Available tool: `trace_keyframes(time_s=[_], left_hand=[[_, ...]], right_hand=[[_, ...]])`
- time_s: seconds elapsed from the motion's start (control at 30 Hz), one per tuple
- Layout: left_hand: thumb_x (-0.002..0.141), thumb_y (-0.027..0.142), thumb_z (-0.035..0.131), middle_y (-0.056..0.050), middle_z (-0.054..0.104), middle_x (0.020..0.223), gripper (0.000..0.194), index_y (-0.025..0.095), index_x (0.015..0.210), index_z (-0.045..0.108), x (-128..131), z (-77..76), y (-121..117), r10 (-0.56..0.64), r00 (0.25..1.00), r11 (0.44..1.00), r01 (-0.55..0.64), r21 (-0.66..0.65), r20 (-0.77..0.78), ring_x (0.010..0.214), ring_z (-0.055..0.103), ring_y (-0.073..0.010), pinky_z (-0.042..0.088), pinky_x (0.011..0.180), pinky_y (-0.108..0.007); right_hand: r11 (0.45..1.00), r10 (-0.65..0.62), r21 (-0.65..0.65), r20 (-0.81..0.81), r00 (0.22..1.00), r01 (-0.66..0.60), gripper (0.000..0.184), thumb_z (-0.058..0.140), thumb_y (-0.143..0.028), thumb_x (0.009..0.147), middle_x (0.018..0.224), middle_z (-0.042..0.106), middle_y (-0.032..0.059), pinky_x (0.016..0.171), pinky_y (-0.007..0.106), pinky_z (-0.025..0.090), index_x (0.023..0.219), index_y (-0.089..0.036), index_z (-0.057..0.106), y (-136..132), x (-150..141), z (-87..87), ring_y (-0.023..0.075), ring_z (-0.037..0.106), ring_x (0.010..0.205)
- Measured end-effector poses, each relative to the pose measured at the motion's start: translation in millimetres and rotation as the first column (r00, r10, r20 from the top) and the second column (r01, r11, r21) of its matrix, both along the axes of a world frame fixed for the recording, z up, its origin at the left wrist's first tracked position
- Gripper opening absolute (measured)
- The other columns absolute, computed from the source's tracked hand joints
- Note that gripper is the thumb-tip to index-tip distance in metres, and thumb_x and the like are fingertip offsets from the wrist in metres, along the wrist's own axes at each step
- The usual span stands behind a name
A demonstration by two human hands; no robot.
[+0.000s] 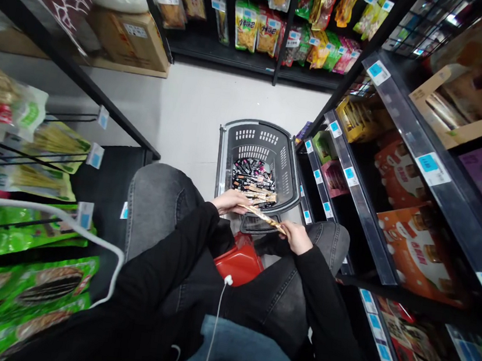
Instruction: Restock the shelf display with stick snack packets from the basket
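A long, thin, tan-and-brown snack packet point(265, 216) is stretched between my two hands over the near rim of the basket. My left hand point(230, 201) is closed on its left end, and my right hand point(298, 237) pinches its right end. Just beyond stands a dark grey shopping basket point(261, 129) with slotted walls. Many slim packets point(251, 173) in black, tan and pink wrappers lie loosely inside it. My hands hide part of the basket's near side. What is printed on the held packet is too small to read.
A red plastic stool point(240, 259) shows between my knees. White cables point(219, 318) cross my lap and left side. Shelves with price tags point(433, 168) stand close on the right. Hanging green bags point(29, 295) line the left, with a cardboard box point(128, 41) beyond.
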State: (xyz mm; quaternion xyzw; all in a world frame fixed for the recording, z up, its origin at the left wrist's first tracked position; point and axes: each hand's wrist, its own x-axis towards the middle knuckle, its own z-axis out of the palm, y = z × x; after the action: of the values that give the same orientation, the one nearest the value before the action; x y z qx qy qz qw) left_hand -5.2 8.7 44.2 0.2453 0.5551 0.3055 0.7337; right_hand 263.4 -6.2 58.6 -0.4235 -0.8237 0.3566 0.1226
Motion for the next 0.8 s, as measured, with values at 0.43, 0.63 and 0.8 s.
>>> trace_keyframes(time_s=[0.43,0.63,0.8], left_hand=[[0.055,0.03,0.078,-0.001,0.065,0.065,0.038,0.011,0.086,0.065,8,7.3,-4,-0.149,0.989,0.962,0.145,0.23,0.0,0.057,0.063,-0.0132,0.054,0.06,-0.027],[0.049,0.033,0.079,0.003,0.059,0.068,0.043,0.014,0.081,0.058,12,9.8,-5,-0.159,0.985,0.928,0.171,0.332,-0.064,0.056,0.06,-0.0123,0.051,0.057,-0.028],[0.059,0.036,0.072,0.005,0.051,0.06,0.029,0.014,0.073,0.059,17,14.5,-8,-0.224,0.88,0.726,0.438,0.53,-0.419,0.055,0.051,-0.0093,0.038,0.053,-0.02]], right_hand=[[0.832,-0.428,-0.524,-0.394,0.813,0.184,0.032,0.063,-0.044,0.071,0.076,0.068,0.0044,0.063,0.032,0.053,0.088,-0.017,0.065,14,11,-1.2,0.0176,0.064,0.063],[0.812,-0.487,-0.561,-0.499,0.717,0.162,0.038,0.075,-0.032,0.059,0.097,0.068,0.0076,0.081,0.036,0.052,0.092,-0.015,0.066,13,9,4.5,0.0212,0.064,0.086],[0.769,-0.531,-0.609,-0.436,0.727,0.197,0.037,0.07,-0.043,0.062,0.091,0.069,0.0066,0.074,0.039,0.055,0.087,-0.016,0.065,13,9,3.9,0.0223,0.065,0.082]])
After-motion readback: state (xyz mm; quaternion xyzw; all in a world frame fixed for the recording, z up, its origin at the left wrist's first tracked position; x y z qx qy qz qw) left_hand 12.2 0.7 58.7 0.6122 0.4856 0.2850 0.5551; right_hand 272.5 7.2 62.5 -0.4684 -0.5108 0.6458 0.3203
